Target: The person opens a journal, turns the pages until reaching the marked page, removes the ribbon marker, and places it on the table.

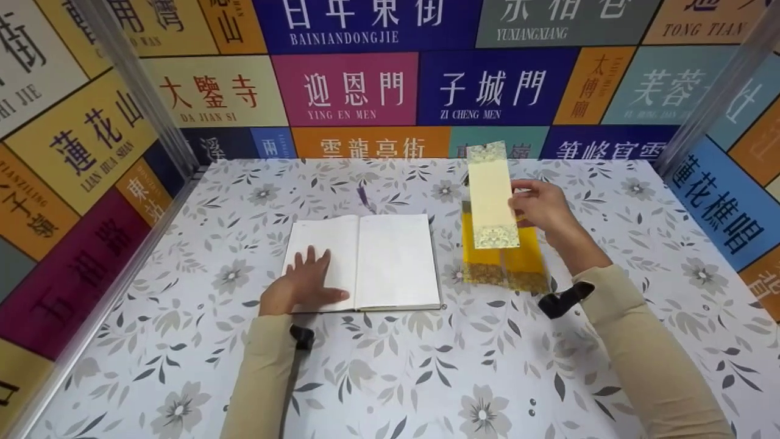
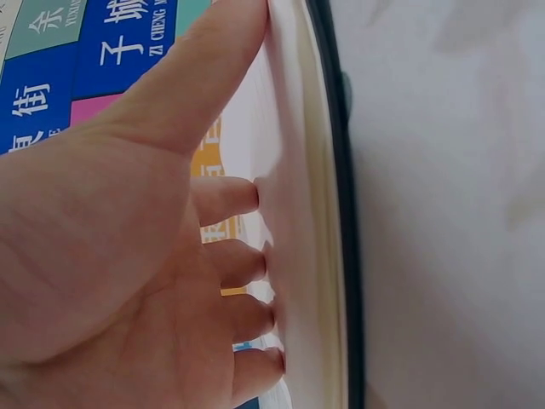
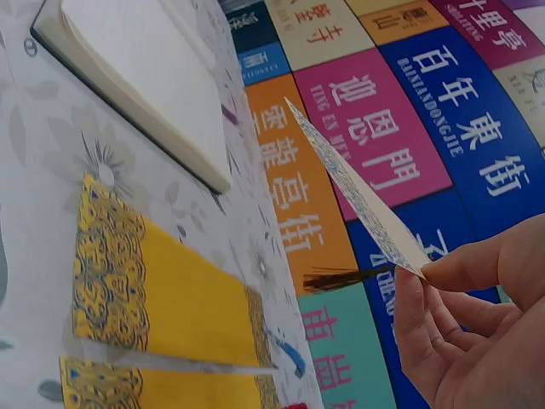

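An open notebook (image 1: 397, 259) with blank white pages lies on the table. My left hand (image 1: 304, 280) rests on its left page with spread fingers. In the left wrist view the fingertips (image 2: 247, 264) touch the paper near the dark cover's edge. My right hand (image 1: 545, 210) pinches a cream bookmark (image 1: 491, 198) by its right edge, between thumb and fingers. The bookmark has patterned ends and is raised above the table; a dark tassel (image 3: 341, 279) hangs from it in the right wrist view. Beneath it lie two yellow bookmarks (image 1: 529, 259) with patterned bands, side by side.
A purple tassel (image 1: 364, 196) sticks out past the notebook's top edge. The table (image 1: 390, 384) wears a white cloth printed with grey flowers and leaves. Behind it stands a wall (image 1: 344, 88) of coloured name panels, with clear upright strips at both sides.
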`<action>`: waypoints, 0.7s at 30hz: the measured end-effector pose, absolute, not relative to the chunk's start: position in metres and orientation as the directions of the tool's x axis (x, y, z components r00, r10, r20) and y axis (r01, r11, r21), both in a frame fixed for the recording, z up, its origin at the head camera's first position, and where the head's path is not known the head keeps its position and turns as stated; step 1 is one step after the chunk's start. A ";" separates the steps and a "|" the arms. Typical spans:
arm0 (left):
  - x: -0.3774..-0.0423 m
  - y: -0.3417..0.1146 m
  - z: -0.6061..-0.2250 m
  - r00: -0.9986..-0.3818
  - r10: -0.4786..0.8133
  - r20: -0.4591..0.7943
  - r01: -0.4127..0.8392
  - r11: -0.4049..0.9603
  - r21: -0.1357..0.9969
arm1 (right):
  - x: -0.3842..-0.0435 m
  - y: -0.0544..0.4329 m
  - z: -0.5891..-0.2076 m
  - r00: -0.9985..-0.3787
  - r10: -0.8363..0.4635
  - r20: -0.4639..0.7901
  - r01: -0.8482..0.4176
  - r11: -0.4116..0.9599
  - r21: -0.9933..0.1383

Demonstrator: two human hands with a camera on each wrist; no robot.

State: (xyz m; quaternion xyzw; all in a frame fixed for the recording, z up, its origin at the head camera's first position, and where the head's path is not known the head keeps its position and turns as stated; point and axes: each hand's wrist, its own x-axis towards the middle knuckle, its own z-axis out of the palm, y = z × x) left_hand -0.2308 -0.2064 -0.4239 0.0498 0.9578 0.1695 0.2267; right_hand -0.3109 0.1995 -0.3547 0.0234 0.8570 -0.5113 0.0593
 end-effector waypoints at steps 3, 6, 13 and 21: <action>-0.231 -0.207 -0.424 -0.892 0.171 -0.419 0.017 0.938 0.348 | -0.318 0.218 -0.355 -0.987 0.012 -0.161 0.148 0.471 -0.870; -0.232 -0.207 -0.425 -0.896 0.174 -0.410 0.025 0.938 0.345 | -0.326 0.235 -0.354 -0.980 0.040 -0.193 0.190 0.453 -0.871; -0.230 -0.207 -0.424 -0.895 0.177 -0.410 0.029 0.939 0.344 | -0.344 0.262 -0.358 -0.969 0.083 -0.232 0.245 0.384 -0.890; -0.230 -0.207 -0.424 -0.890 0.160 -0.427 -0.005 0.933 0.361 | -0.355 0.282 -0.376 -0.977 0.144 -0.155 0.196 0.348 -0.917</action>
